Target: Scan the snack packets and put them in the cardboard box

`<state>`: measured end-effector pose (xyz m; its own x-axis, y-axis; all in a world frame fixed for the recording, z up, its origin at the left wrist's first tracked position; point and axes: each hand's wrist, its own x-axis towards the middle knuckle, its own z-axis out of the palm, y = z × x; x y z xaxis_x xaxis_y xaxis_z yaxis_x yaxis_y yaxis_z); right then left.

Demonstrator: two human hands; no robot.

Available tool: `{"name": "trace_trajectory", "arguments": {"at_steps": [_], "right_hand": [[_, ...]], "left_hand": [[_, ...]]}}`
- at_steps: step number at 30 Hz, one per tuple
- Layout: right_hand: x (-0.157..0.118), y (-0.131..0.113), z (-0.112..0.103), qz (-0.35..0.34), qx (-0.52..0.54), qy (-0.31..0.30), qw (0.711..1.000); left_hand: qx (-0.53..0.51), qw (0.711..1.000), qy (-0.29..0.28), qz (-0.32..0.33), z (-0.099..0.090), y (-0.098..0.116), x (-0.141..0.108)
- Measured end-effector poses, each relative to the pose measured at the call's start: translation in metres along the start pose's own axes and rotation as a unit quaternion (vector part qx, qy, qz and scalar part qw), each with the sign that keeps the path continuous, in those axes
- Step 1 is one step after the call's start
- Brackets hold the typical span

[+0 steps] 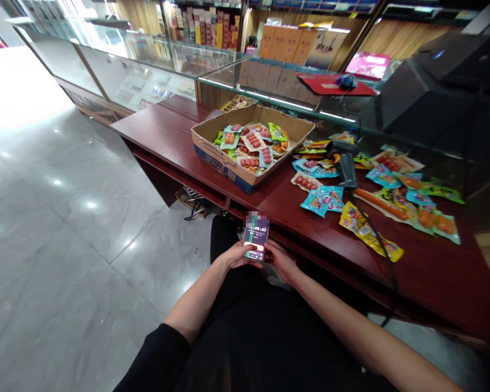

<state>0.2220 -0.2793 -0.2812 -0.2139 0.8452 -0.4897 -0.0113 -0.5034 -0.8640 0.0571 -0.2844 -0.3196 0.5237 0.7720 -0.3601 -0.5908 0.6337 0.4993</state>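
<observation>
A smartphone (256, 237) with a lit screen is held upright over my lap, just short of the desk's front edge. My left hand (240, 256) wraps its lower left side, with the thumb on the screen near an orange-white button. At the phone's lower right edge, the fingers of my right hand (280, 260) are curled against it. Beyond the phone, on the dark red desk (155, 128), stands an open cardboard box (224, 166) of packaged sausage snacks (253, 141).
Loose snack packets (322, 200) lie on the desk's right side around a black barcode scanner (346, 166) with a trailing cable (378, 237). A glass display counter (220, 71) runs behind. A red mouse pad (318, 84) and mouse (346, 81) rest on it beside a dark monitor (428, 103).
</observation>
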Motion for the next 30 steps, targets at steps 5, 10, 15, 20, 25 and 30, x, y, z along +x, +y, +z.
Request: {"name": "trace_trajectory", "arguments": {"at_steps": [5, 10, 15, 20, 25, 30], "right_hand": [[0.001, 0.001, 0.0, 0.01, 0.005, 0.003, 1.0], [0.004, 0.003, 0.003, 0.009, 0.003, 0.012, 1.0], [0.005, 0.002, 0.008, 0.008, -0.016, 0.006, 1.0], [0.007, 0.003, 0.013, 0.0, -0.037, 0.005, 0.999], [0.011, 0.008, 0.013, -0.013, -0.058, 0.012, 0.998], [0.012, 0.009, 0.011, -0.017, -0.07, 0.013, 0.997]], "left_hand": [[-0.006, 1.0, 0.0, -0.005, -0.004, 0.0, 0.002], [-0.08, 0.994, -0.043, -0.063, -0.004, 0.006, 0.002], [-0.104, 0.99, -0.069, -0.069, -0.002, 0.011, 0.001], [-0.102, 0.992, -0.049, -0.063, 0.0, 0.011, 0.0], [-0.1, 0.991, -0.042, -0.073, 0.0, 0.012, 0.0], [-0.095, 0.992, -0.045, -0.07, -0.001, 0.011, 0.0]]}}
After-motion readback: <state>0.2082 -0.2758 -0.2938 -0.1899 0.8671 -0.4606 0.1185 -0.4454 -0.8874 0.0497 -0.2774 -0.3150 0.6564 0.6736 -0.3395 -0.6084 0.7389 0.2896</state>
